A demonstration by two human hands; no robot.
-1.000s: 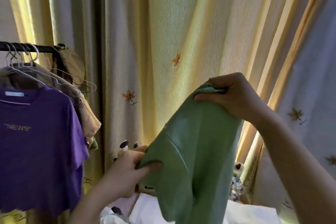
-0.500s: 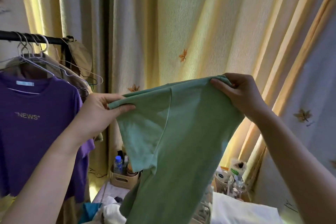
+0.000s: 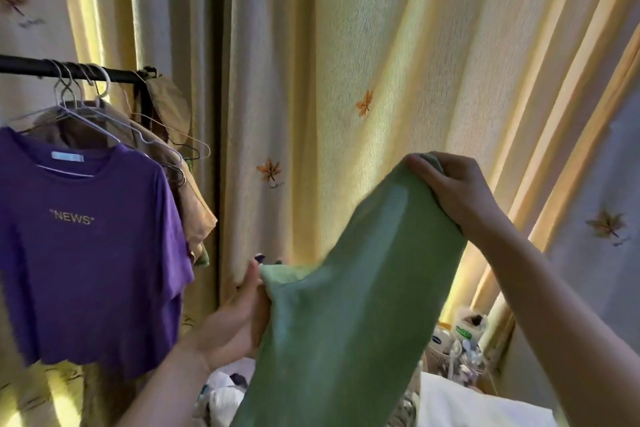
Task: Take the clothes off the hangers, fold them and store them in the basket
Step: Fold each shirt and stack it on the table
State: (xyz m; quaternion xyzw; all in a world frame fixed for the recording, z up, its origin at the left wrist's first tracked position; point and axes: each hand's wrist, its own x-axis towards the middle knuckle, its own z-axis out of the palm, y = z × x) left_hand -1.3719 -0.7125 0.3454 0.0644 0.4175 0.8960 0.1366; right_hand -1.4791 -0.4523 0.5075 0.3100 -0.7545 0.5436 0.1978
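Both hands were clamped on the green garment (image 3: 353, 305): one top corner was pinched high by the right hand (image 3: 450, 191), the other held low by the left hand (image 3: 239, 319), so the top edge was slanted and the length was hung downward between them

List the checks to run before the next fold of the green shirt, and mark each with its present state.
1. Green shirt off its hanger: ok.
2. Right hand grips the shirt's upper end: ok.
3. Left hand holds the lower corner: ok.
4. Green shirt apart from the purple shirt on the rail: ok.
5. Cloth smooth and spread flat: not ok, it hangs bunched and slanted.
6. Basket within reach: cannot tell, none plainly in view.
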